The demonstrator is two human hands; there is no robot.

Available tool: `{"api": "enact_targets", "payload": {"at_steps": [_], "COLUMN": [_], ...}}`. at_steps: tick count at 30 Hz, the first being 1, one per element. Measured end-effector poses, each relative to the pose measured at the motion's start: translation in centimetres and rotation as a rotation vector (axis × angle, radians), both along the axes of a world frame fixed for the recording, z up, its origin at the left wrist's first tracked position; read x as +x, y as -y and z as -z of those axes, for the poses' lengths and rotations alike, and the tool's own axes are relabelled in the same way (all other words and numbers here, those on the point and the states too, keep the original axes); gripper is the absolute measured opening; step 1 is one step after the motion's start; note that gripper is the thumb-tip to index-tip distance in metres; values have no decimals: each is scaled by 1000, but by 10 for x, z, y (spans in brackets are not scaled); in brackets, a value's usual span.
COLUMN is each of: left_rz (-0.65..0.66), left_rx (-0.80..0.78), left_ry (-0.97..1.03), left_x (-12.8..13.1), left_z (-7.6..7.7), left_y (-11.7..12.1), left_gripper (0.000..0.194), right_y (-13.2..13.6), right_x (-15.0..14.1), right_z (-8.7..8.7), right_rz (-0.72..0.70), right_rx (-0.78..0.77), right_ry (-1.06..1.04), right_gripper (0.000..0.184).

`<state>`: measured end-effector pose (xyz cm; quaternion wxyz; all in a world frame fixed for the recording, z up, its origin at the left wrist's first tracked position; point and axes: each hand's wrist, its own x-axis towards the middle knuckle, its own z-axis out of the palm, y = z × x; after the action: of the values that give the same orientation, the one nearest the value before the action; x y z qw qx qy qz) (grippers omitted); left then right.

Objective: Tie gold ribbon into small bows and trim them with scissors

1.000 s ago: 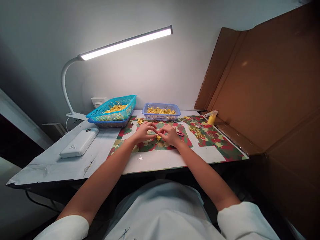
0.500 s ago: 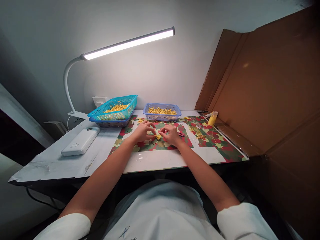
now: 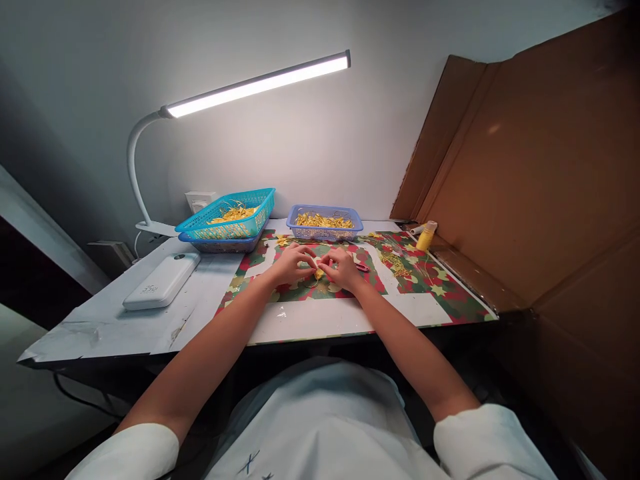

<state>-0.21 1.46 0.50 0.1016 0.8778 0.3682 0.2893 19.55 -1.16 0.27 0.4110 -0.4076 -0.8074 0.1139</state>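
Between my two hands, above the patterned red and green covering [image 3: 345, 290], is a small yellow-gold piece [image 3: 319, 273] with a thin cord loop hanging under it. It looks like a ribbon or foil piece, but its exact kind is too small to tell. My left hand [image 3: 295, 263] pinches it from the left with thumb and fingertips. On the other side my right hand [image 3: 341, 268] is pinched on it as well, and the fingertips of both hands nearly meet. A pink-handled tool [image 3: 362, 267] lies just beyond my right hand, partly covered.
A turquoise basket [image 3: 260, 198] with gold pieces sits stacked on a blue one at the back left. Behind my hands stands a purple-blue basket [image 3: 325, 233] of gold pieces. Gold cords [image 3: 395, 265], a yellow bottle [image 3: 425, 237], a white power bank [image 3: 163, 283] and a lamp [image 3: 260, 85] surround the workspace.
The gold piece has turned and sits more upright between the fingertips. My left fingers have shifted slightly to the right, closer to my right hand.
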Motion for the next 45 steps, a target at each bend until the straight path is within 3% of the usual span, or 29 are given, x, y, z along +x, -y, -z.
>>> {"api": "enact_targets", "payload": {"at_steps": [8,14,17,28,45], "left_rz": [-36,4,8,21,17], "left_rx": [39,-16,-27,-31,-31], "left_ry": [-76,-18,-5,-6,64], "left_x": [-8,-4,-1,-8,-7], "left_z": [-3,-10,-7,7,9], "left_y": [-2,4,4,-9,-11], "left_gripper": [13,21,14,16,19], "right_y": [-1,-1,-1,-5,-9], "right_x": [1,1,1,2,4], "right_z": [-1,0,0,1,0], "right_rz": [1,-5,-10,-8,-39], "right_rx": [-26,-28,-27,-37,-11], "right_ry": [-30,-20,-15,-105,-276], "right_gripper": [16,16,16,15,14]}}
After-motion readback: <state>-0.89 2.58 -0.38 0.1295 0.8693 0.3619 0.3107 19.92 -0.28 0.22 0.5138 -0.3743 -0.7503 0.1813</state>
